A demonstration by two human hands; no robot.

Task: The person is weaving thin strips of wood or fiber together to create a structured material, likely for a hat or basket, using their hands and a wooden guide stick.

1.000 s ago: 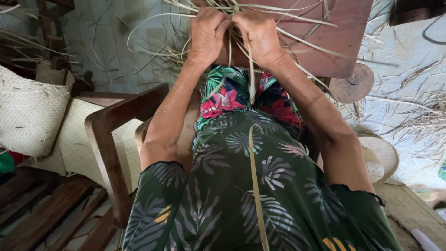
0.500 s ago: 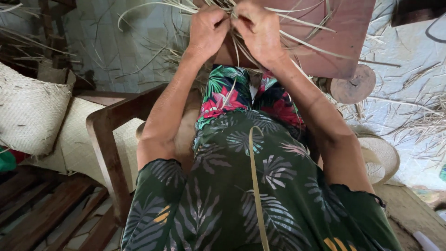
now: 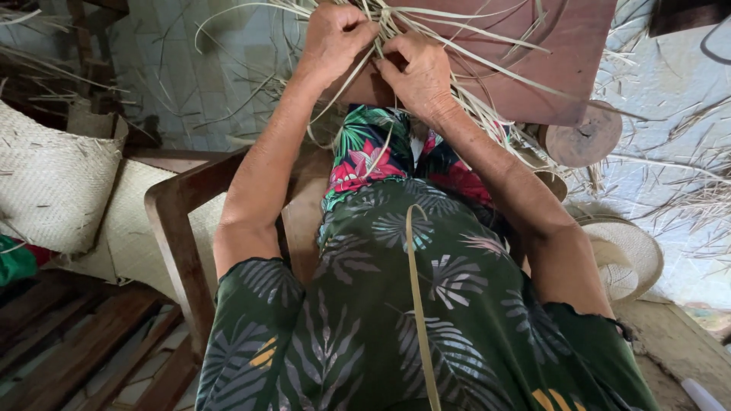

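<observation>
- Pale tiled floor (image 3: 183, 68) littered with dry strips lies beyond the person's knees, and I see the whole scene from the head camera looking down over a dark leaf-patterned dress (image 3: 411, 304).
- Left hand (image 3: 335, 38): its grip is closed, fingers curled and pinched together on a bunch of pale straw strips (image 3: 396, 19) at the top of the frame.
- Right hand (image 3: 419, 72): just beside the left one and slightly nearer the body, fingers likewise clamped on the same bunch; the two hands nearly touch at the thumbs.
- The bunch sits between the two grips, right at the fingertips. Its strands fan outward from there, mostly to the right and away from the body, so their long axis runs across the reddish-brown board (image 3: 548, 68) underneath. Both hands are equally close; neither has to reach.
- One loose strip (image 3: 417, 304) runs from below the grips straight down the lap toward the camera.
- Right of the grips, a round wooden disc (image 3: 582, 135) lies near the board's edge, and lower down a woven straw hat (image 3: 628, 255), nothing visible in it.
- Far left of the grips, a woven basket (image 3: 49, 190) leans beside a wooden chair frame (image 3: 179, 228); I cannot see inside the basket.
</observation>
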